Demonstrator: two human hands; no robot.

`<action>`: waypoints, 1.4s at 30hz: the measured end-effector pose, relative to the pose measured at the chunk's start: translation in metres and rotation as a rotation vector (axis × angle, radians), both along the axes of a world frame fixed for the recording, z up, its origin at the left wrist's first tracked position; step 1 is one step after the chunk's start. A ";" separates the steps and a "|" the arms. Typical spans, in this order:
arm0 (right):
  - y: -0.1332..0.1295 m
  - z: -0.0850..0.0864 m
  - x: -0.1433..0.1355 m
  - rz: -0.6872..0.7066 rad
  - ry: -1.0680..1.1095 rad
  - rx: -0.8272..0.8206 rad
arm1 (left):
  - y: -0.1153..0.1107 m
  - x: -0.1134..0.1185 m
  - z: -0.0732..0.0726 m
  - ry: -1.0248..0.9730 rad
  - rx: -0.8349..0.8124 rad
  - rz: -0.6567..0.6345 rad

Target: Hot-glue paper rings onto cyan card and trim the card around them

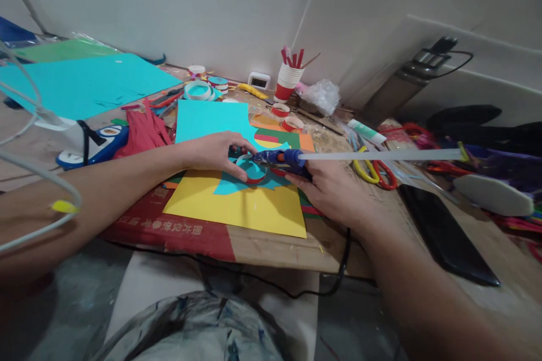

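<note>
My right hand [328, 186] grips a blue glue gun [292, 160], its nozzle pointing left over a small red-and-white paper ring [256, 181]. A long translucent glue stick [381, 154] sticks out of the gun's back end. On the ring's left side my left hand [214, 152] holds it between thumb and fingers, close to the nozzle. The ring stands on a cut piece of light blue paper [224, 184], which lies over a yellow sheet [203, 203]. Behind my left hand is a larger light blue sheet [212, 118]. The nozzle tip is partly hidden by my fingers.
Further back are more paper rings [292, 123], a paper cup [290, 82] with red strips and a small clock [259, 80]. To the right lie scissors [375, 172], a black phone [449, 234] and a bottle [402, 84]. A black cord [345, 259] hangs at the table edge.
</note>
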State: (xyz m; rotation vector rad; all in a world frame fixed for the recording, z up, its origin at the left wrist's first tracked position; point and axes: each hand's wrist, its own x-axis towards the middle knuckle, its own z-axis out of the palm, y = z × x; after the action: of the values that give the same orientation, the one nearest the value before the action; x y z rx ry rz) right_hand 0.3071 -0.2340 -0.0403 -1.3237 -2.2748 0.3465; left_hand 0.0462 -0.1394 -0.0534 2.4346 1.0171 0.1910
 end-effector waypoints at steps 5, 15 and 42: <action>-0.002 0.002 -0.004 0.011 -0.031 -0.012 | 0.000 -0.001 -0.001 -0.008 -0.014 -0.008; -0.009 0.004 -0.004 -0.048 -0.172 0.080 | 0.000 -0.001 -0.003 -0.044 -0.023 -0.025; -0.016 0.008 -0.007 -0.117 -0.351 0.150 | -0.001 0.002 0.001 -0.004 -0.032 -0.048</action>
State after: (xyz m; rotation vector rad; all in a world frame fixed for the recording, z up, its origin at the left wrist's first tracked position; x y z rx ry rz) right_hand 0.3001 -0.2502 -0.0324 -1.5263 -2.4296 -0.1041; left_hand 0.0480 -0.1400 -0.0523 2.4258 0.9514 0.1618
